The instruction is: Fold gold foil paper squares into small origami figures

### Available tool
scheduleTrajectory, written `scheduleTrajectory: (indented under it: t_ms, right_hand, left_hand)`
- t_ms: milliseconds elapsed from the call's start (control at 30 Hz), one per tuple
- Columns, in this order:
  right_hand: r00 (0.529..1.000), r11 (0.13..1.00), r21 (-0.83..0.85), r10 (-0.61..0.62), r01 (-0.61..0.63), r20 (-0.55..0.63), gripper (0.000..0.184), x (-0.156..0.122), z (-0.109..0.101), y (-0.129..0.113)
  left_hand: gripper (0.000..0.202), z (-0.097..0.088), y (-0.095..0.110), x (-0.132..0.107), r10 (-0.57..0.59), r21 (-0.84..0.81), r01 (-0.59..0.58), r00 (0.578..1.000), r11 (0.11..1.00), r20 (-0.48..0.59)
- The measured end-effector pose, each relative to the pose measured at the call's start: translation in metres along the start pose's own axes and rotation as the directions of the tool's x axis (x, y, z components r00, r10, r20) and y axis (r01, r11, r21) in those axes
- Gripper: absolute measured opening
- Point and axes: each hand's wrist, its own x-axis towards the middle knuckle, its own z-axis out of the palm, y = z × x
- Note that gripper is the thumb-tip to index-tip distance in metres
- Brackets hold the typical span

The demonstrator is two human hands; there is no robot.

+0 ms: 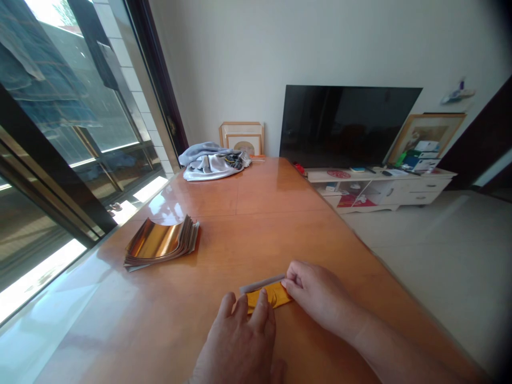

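A yellow-gold sheet of foil paper (280,296) lies on the table in front of me, its far edge turned up into a narrow greyish fold (262,283). Over its left part rests my left hand (244,336), fingers apart and tips pressing the paper down. My right hand (314,293) pinches the right end of the fold between thumb and fingers. Farther off to the left, a stack of shiny gold foil sheets (162,242) sits slightly curled upward at its ends.
The glossy wooden table (320,240) runs away from me. A grey cloth bundle (216,162) and leaning picture frames (242,133) are at its far end. Glass doors (80,106) stand on the left. Beyond the table's right edge are a television (348,128) and a low white cabinet (424,189).
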Motion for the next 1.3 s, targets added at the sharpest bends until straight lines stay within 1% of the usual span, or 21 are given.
scheduleTrajectory:
  t_ms: [167, 300, 367, 433, 500, 567, 633, 800, 967, 1067, 1167, 1300]
  right_hand:
    - [0.999, 0.999, 0.042, -0.025, 0.024, 0.021, 0.015, -0.001, -0.004, 0.002]
    - [0.998, 0.998, 0.044, -0.052, 0.053, -0.035, 0.015, -0.005, -0.015, -0.001]
    - [0.993, 0.994, 0.021, -0.11, 0.111, -0.053, 0.017, -0.007, -0.021, -0.005]
    - [0.977, 0.978, 0.006, -0.21, 0.21, -0.022, 0.019, -0.011, -0.026, -0.01]
    - [0.953, 0.954, 0.008, -0.3, 0.3, 0.041, 0.021, -0.015, -0.029, -0.015]
    - [0.928, 0.934, 0.017, -0.357, 0.357, 0.105, 0.021, -0.02, -0.029, -0.019]
    - [0.912, 0.923, 0.014, -0.381, 0.384, 0.151, 0.02, -0.024, -0.027, -0.021]
    - [0.91, 0.925, -0.026, -0.366, 0.378, 0.196, 0.014, -0.028, -0.025, -0.023]
    - [0.916, 0.931, -0.033, -0.35, 0.363, 0.196, 0.014, -0.029, -0.024, -0.022]
    - [0.92, 0.934, -0.028, -0.345, 0.356, 0.187, 0.012, -0.03, -0.022, -0.021]
    - [0.921, 0.936, -0.016, -0.344, 0.353, 0.186, 0.016, -0.03, -0.022, -0.02]
    - [0.915, 0.931, -0.021, -0.355, 0.366, 0.194, 0.024, -0.03, -0.024, -0.02]
  left_hand:
    - [0.066, -0.002, -0.001, 0.0, 0.004, -0.008, -0.004, 1.0, 1.0, 0.023]
    - [0.067, -0.001, 0.0, 0.0, -0.001, -0.015, 0.001, 1.0, 1.0, 0.019]
    - [0.068, -0.002, 0.0, 0.0, -0.003, -0.02, 0.003, 1.0, 1.0, 0.025]
    - [0.069, -0.003, -0.001, 0.0, 0.0, -0.024, 0.001, 0.999, 1.0, 0.037]
    - [0.069, -0.004, -0.001, -0.001, 0.002, -0.025, 0.0, 0.999, 1.0, 0.045]
    - [0.069, -0.005, -0.001, -0.001, 0.004, -0.028, -0.002, 0.999, 1.0, 0.049]
    - [0.069, -0.004, -0.001, 0.0, 0.006, -0.035, -0.004, 0.999, 0.999, 0.04]
    - [0.069, -0.001, -0.002, 0.001, 0.001, -0.048, 0.0, 1.0, 0.999, 0.019]
    - [0.062, -0.004, -0.002, 0.0, 0.008, -0.028, -0.008, 1.0, 1.0, -0.008]
    - [0.06, -0.007, -0.003, 0.0, 0.005, -0.045, -0.006, 1.0, 0.999, -0.009]
    - [0.062, -0.008, -0.005, 0.0, -0.005, -0.079, 0.004, 1.0, 0.997, -0.017]
    - [0.058, -0.011, -0.007, -0.002, 0.003, -0.094, -0.004, 1.0, 0.996, -0.01]
